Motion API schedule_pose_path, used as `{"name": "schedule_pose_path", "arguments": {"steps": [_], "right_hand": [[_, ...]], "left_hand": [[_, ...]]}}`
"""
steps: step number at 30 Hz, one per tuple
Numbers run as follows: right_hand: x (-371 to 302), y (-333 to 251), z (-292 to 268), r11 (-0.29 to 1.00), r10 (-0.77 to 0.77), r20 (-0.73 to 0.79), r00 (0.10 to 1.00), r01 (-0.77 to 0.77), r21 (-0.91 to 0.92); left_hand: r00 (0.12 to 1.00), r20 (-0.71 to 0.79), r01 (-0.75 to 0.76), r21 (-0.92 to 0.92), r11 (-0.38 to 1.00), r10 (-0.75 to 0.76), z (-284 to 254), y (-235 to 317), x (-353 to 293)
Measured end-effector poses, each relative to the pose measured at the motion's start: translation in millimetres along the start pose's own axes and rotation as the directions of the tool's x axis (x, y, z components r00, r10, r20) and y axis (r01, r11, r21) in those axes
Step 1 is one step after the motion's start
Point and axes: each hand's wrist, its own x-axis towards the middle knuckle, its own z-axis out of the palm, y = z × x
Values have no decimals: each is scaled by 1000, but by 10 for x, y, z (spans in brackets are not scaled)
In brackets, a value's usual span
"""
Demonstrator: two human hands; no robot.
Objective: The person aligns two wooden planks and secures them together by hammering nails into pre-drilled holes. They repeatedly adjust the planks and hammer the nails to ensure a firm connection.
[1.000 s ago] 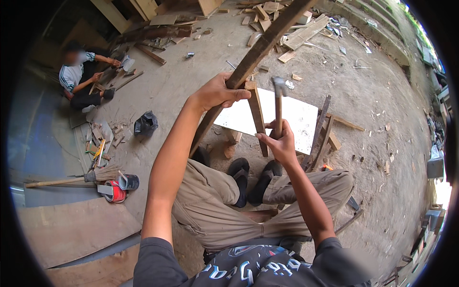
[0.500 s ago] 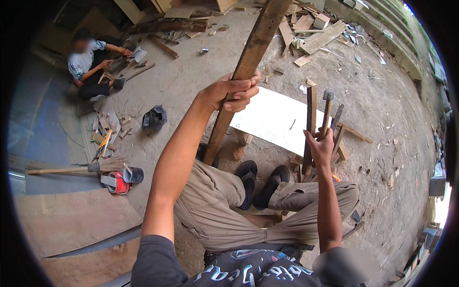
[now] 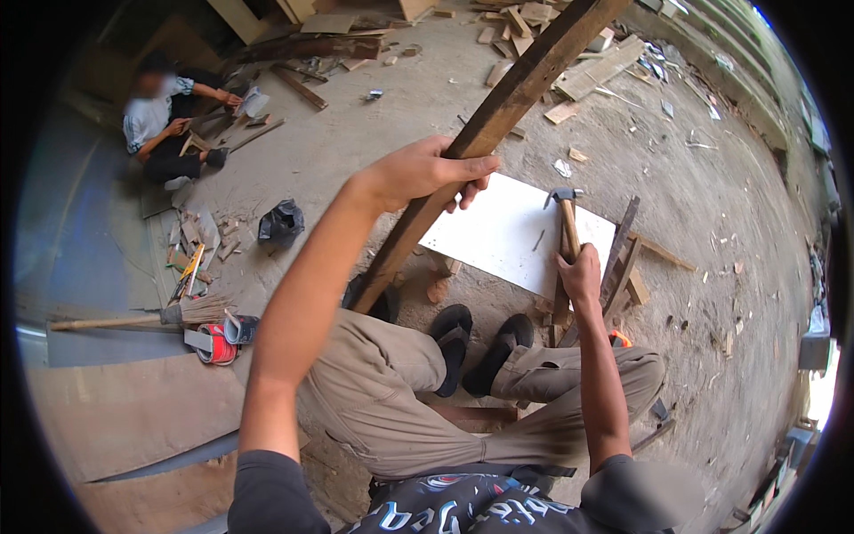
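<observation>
My left hand (image 3: 436, 175) grips a long dark wooden plank (image 3: 511, 93). The plank slants from beside my left foot up past the top right of the view. My right hand (image 3: 581, 274) is closed around the wooden handle of a claw hammer (image 3: 567, 209), its metal head uppermost. A dark wood strip (image 3: 561, 298) stands close behind that hand; whether the fingers also hold it, I cannot tell. Between my hands, beyond my feet, lies a white board (image 3: 498, 233) with dark specks and a short dark mark, raised on wooden supports.
Wood offcuts (image 3: 636, 276) lean right of the board. Scrap wood (image 3: 600, 71) and litter lie at the far right. A black bag (image 3: 281, 221), a broom (image 3: 200, 310) and a red can (image 3: 213, 345) are on the left. Another person (image 3: 165, 120) sits at the far left, handling wood.
The plank in my left hand has tilted further right at its top, its lower end shifting left. My right hand has moved left and turned the hammer, whose claw now shows over the board.
</observation>
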Motion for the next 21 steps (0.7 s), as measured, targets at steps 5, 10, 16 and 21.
{"name": "schedule_pose_path", "arguments": {"steps": [5,10,16,21], "right_hand": [[-62,70,86,996,-57,-72,996,62,57],[-65,68,54,999,-15,-46,999,17,41],[-76,95,82,998,-33,-83,996,38,52],[-8,277,226,938,-313,-195,929,335,88]], "left_hand": [[966,210,162,-33,986,-151,-178,158,66],[931,312,217,-64,974,-187,-108,365,81],[876,361,326,50,944,-321,144,354,-81],[809,451,397,53,916,-377,291,349,-311]]}}
